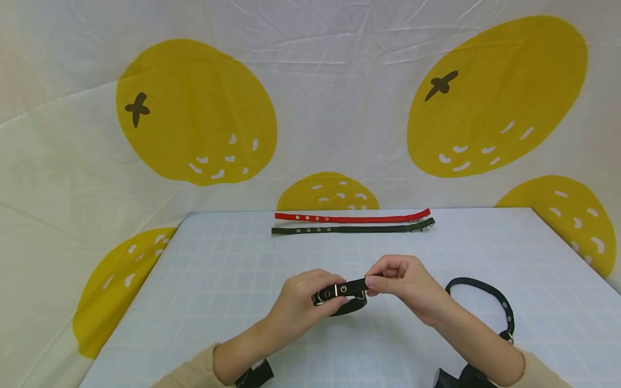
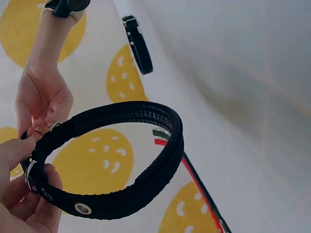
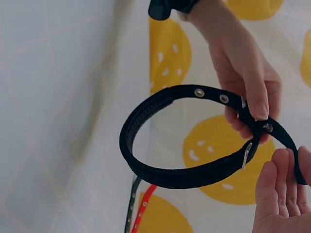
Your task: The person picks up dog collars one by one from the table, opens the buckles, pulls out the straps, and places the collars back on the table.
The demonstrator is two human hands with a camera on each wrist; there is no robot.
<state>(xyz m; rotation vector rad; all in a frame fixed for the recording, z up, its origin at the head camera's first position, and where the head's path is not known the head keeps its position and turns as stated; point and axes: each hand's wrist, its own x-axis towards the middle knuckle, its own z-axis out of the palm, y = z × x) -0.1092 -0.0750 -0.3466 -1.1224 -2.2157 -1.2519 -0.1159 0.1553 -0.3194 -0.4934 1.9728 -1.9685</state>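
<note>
Both hands hold a black collar (image 1: 351, 307) raised above the table, its band bent into a loop with metal eyelets along it. At the buckle (image 3: 244, 102), my left hand (image 1: 303, 296) pinches the band between thumb and fingers. The strap's tail (image 3: 285, 137) passes through the buckle and sticks out to the right, where my right hand (image 1: 407, 285) grips its end between thumb and fingers. A metal D-ring (image 2: 31, 177) hangs beside the left fingertips. In the left wrist view, the right hand (image 2: 46, 97) partly hides the tail.
A second black collar (image 1: 509, 312), looped, lies on the table (image 1: 218, 269) by my right forearm. At the back edge, a red collar (image 1: 359, 219) and a dark green collar (image 1: 368, 229) lie straight, side by side. A white cloth with yellow shapes hangs behind.
</note>
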